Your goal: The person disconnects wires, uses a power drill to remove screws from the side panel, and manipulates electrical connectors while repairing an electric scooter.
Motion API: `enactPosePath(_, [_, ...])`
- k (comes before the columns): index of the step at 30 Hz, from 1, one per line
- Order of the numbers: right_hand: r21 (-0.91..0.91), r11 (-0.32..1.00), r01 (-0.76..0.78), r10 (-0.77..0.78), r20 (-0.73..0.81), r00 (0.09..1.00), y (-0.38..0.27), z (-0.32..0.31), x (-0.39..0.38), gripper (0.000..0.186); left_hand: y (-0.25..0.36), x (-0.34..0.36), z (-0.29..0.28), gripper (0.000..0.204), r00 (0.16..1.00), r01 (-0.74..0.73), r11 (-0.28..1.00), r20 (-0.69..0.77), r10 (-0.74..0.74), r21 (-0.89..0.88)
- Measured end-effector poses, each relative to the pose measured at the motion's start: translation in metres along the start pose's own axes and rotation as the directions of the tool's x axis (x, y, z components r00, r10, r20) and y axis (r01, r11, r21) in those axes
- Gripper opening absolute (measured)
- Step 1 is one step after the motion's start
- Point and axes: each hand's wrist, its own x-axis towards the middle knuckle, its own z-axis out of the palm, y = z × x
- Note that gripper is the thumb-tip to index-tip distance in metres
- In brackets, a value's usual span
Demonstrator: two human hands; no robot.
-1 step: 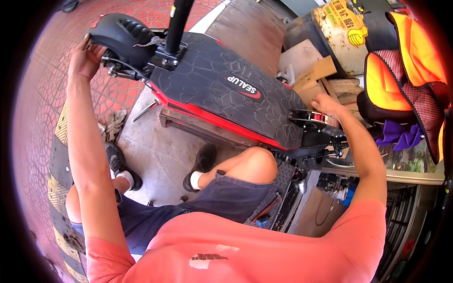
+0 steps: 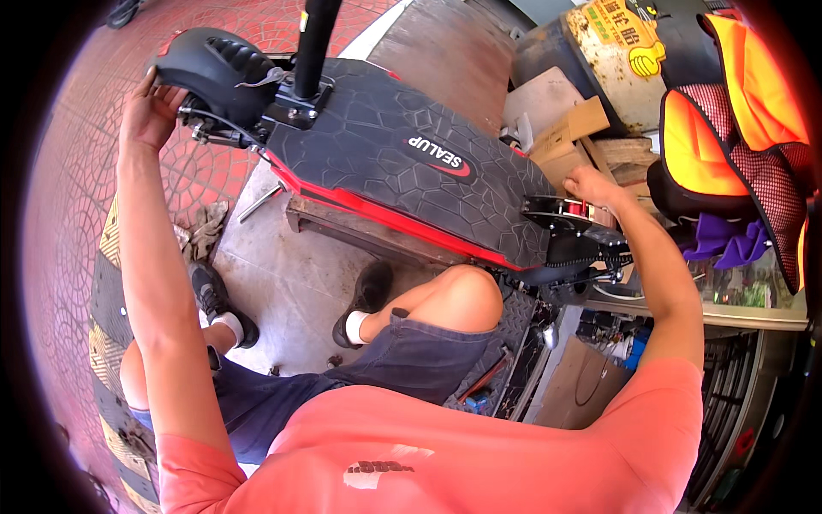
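A black electric scooter with red edging lies across a low bench, its textured deck facing up. My left hand is at the far left with its fingers curled over the outer edge of the black wheel fender. At the other end, my right hand is closed like a fist above the red coil spring near the second wheel. Whatever it grips there is hidden. The black upright stem rises from the deck beside the left-hand fender.
Orange-and-black mesh padding and a purple cloth lie at right. Behind the right hand are an opened cardboard box and a rusty drum. A metal rod and a rag lie at left. A striped kerb borders red paving.
The left hand and the fender it holds have shifted slightly to the left. My right hand stays at almost the same spot, still closed.
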Motion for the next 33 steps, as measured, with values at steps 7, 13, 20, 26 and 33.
enactPosePath(7, [0.271,0.954,-0.126,0.131,0.0,0.991,0.011,0.017,-0.004,0.038,0.002,0.01,-0.012,0.032,0.998,-0.006,0.999,0.057,0.004,0.034])
enactPosePath(13, [0.715,0.591,-0.373,0.357,0.183,0.916,0.035,0.036,0.002,0.027,0.001,0.016,-0.019,0.031,0.988,0.011,0.999,0.151,-0.016,0.034])
enactPosePath(20, [0.846,0.204,-0.492,0.46,0.361,0.811,0.03,0.036,-0.005,0.016,-0.007,0.004,-0.007,0.031,0.993,0.009,1.0,0.116,-0.011,0.017])
enactPosePath(26, [0.624,0.677,-0.39,0.478,0.031,0.878,0.014,0.031,0.01,0.014,-0.005,0.004,0.0,0.032,0.998,0.004,1.0,-0.058,-0.006,-0.029])
enactPosePath(33, [0.516,0.739,-0.433,0.51,-0.009,0.86,0.001,0.025,0.024,0.022,0.0,0.015,-0.007,0.029,0.994,-0.049,0.998,-0.092,0.052,0.029])
